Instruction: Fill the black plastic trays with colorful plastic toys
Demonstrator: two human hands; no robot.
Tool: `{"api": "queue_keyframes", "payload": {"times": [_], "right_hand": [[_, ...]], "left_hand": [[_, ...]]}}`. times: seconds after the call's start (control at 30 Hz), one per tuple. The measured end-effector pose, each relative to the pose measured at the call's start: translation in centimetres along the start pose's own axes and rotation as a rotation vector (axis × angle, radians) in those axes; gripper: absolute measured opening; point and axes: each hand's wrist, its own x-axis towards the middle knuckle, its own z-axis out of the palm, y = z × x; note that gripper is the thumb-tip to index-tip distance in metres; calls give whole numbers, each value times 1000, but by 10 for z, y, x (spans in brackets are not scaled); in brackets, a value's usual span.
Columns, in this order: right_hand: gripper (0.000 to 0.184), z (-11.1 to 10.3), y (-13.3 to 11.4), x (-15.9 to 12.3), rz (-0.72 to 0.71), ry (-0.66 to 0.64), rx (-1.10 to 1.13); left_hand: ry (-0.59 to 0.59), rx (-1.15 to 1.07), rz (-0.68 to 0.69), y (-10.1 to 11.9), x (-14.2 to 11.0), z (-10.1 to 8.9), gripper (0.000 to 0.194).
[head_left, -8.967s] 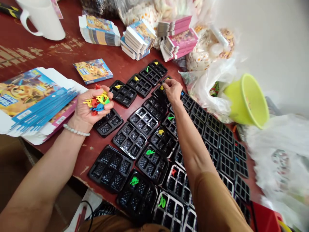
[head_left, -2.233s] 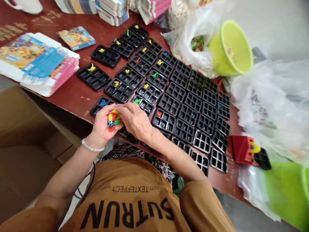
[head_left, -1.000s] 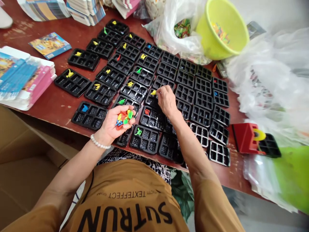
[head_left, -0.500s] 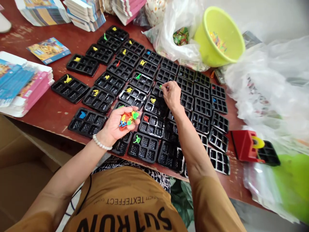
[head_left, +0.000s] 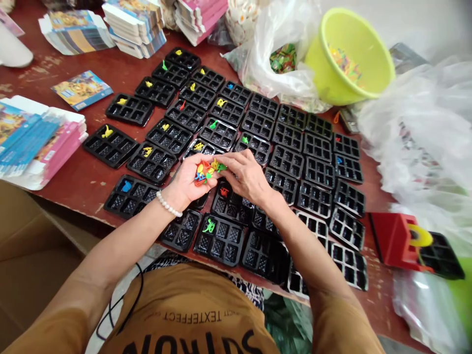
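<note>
My left hand point(head_left: 190, 181) is cupped palm up, holding a pile of small plastic figures point(head_left: 202, 173) in red, yellow, blue and green. Fingertips of my right hand point(head_left: 245, 176) meet at the edge of that palm, pinched around a small green figure point(head_left: 221, 167). Beneath both hands lie rows of black compartment trays point(head_left: 221, 241). Just beyond my right hand, a green figure point(head_left: 245, 140) sits in a tray's compartment. Many trays on the left have one figure each, such as a yellow one point(head_left: 106, 131); several on the right hold none. My hands hide some trays.
A lime-green tub point(head_left: 313, 54) of small coloured pieces stands at the back right, beside an opened plastic bag point(head_left: 258, 73). Stacked printed boxes point(head_left: 134, 29) line the back and left. A red tape dispenser point(head_left: 393, 241) sits at the right, near crumpled plastic bags point(head_left: 413, 142).
My right hand has come back from a middle tray to my left palm. A green figure now shows in that tray. My left hand has moved slightly right, and the view has shifted a little.
</note>
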Motion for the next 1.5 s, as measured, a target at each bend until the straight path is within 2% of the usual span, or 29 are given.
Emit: {"api": "queue_keyframes", "payload": {"times": [0.17,0.37,0.43,0.53,0.63,0.7,0.77,0.83,0.97,1.07,1.17,1.23,1.3,1.4,1.5], "right_hand": [[26,1,22,-5,92,111,33],[21,-26,53,3,103,144,54],[21,-36,78,13,175,201,40],[22,-42,134,32,325,291,-88],[21,-35,191,51,429,278,-206],[19,-29,211,60,444,236,-210],[22,-26,211,65,404,235,-160],[26,-30,194,65,308,237,-50],[31,-41,147,59,64,30,143],[30,-40,128,51,-2,-53,47],[33,-37,126,43,-72,-58,-112],[36,-35,133,42,-129,-27,-182],[35,-34,152,46,-106,78,-193],[29,-32,202,65,103,265,-195],[21,-29,262,93,331,267,-227]], "left_hand": [[-33,59,-42,-2,12,16,15],[-24,115,-86,0,39,41,15],[40,142,-73,4,49,47,17],[91,165,-30,12,61,54,15],[33,187,-18,19,72,58,19],[-32,206,-27,22,77,60,28],[-81,217,-41,26,83,62,33],[-92,215,-50,29,89,63,35],[-64,211,-41,32,100,66,24],[-26,225,-60,31,104,69,14],[-28,222,-90,31,106,72,14],[-61,212,-99,32,108,75,14],[-102,210,-101,35,110,78,21],[-81,233,-79,39,115,82,31],[0,291,-62,40,122,86,21]]}}
